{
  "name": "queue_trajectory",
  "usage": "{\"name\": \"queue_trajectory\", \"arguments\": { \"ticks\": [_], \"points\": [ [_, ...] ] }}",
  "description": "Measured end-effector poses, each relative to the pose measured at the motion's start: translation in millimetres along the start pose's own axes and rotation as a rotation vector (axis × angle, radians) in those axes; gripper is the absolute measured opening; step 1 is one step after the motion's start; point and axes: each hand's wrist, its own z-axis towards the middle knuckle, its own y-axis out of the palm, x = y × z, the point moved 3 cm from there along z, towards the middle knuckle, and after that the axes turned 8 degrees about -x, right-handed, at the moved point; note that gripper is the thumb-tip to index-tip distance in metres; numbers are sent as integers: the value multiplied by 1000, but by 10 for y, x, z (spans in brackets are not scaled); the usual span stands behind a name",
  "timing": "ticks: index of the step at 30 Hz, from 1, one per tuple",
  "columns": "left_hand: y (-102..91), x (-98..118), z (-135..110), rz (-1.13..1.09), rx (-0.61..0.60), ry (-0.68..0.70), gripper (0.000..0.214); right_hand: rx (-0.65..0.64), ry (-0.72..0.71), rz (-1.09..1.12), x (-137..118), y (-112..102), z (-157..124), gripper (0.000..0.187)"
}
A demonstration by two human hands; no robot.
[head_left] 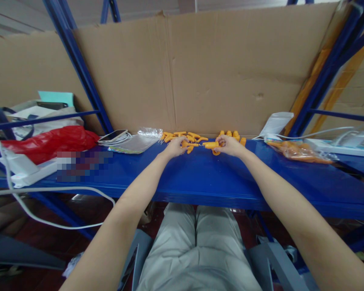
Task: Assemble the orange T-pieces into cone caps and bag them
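Over the blue shelf top, my left hand (175,148) is closed on a small orange plastic piece (185,143), with a thin ridged stem pointing right. Facing it, my right hand (231,146) pinches an orange cylindrical plastic part (210,144) whose narrow end points left. The two parts are close to each other; whether they touch is too small to tell. Beneath the right hand shows a round orange piece (216,152). Beyond the left hand lie several loose curved orange pieces (194,135), and behind the right hand stand several orange cylinders (229,133).
At left are a clear plastic bag (139,143), a phone (113,136) with a white cable, and a red bag (54,141). To the right lies a bag of orange parts (300,151) near a white power strip (342,147). Cardboard (215,72) walls the back.
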Motion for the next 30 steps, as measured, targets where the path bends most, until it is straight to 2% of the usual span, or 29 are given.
{"name": "queue_trajectory", "arguments": {
  "ticks": [5, 10, 15, 23, 30],
  "points": [
    [36, 29, -11, -57, -48, -12, 28, 1, -28, -33, -3, 3, 9, 25],
    [35, -50, 15, -39, -15, -1, 25, 86, -22, -170, 33, -91, -4, 26],
    [34, -63, 10, -48, -16, -12, 25, 87, 10, -243, 47, -131, -10, 26],
    [20, -36, -4, -131, -20, -3, 24, 64, 27, -154, 13, -139, -36, 27],
    [112, 33, 9, -248, -24, 35, 26, -3, -16, -15, -47, -12, -11, 28]
  ]
}}
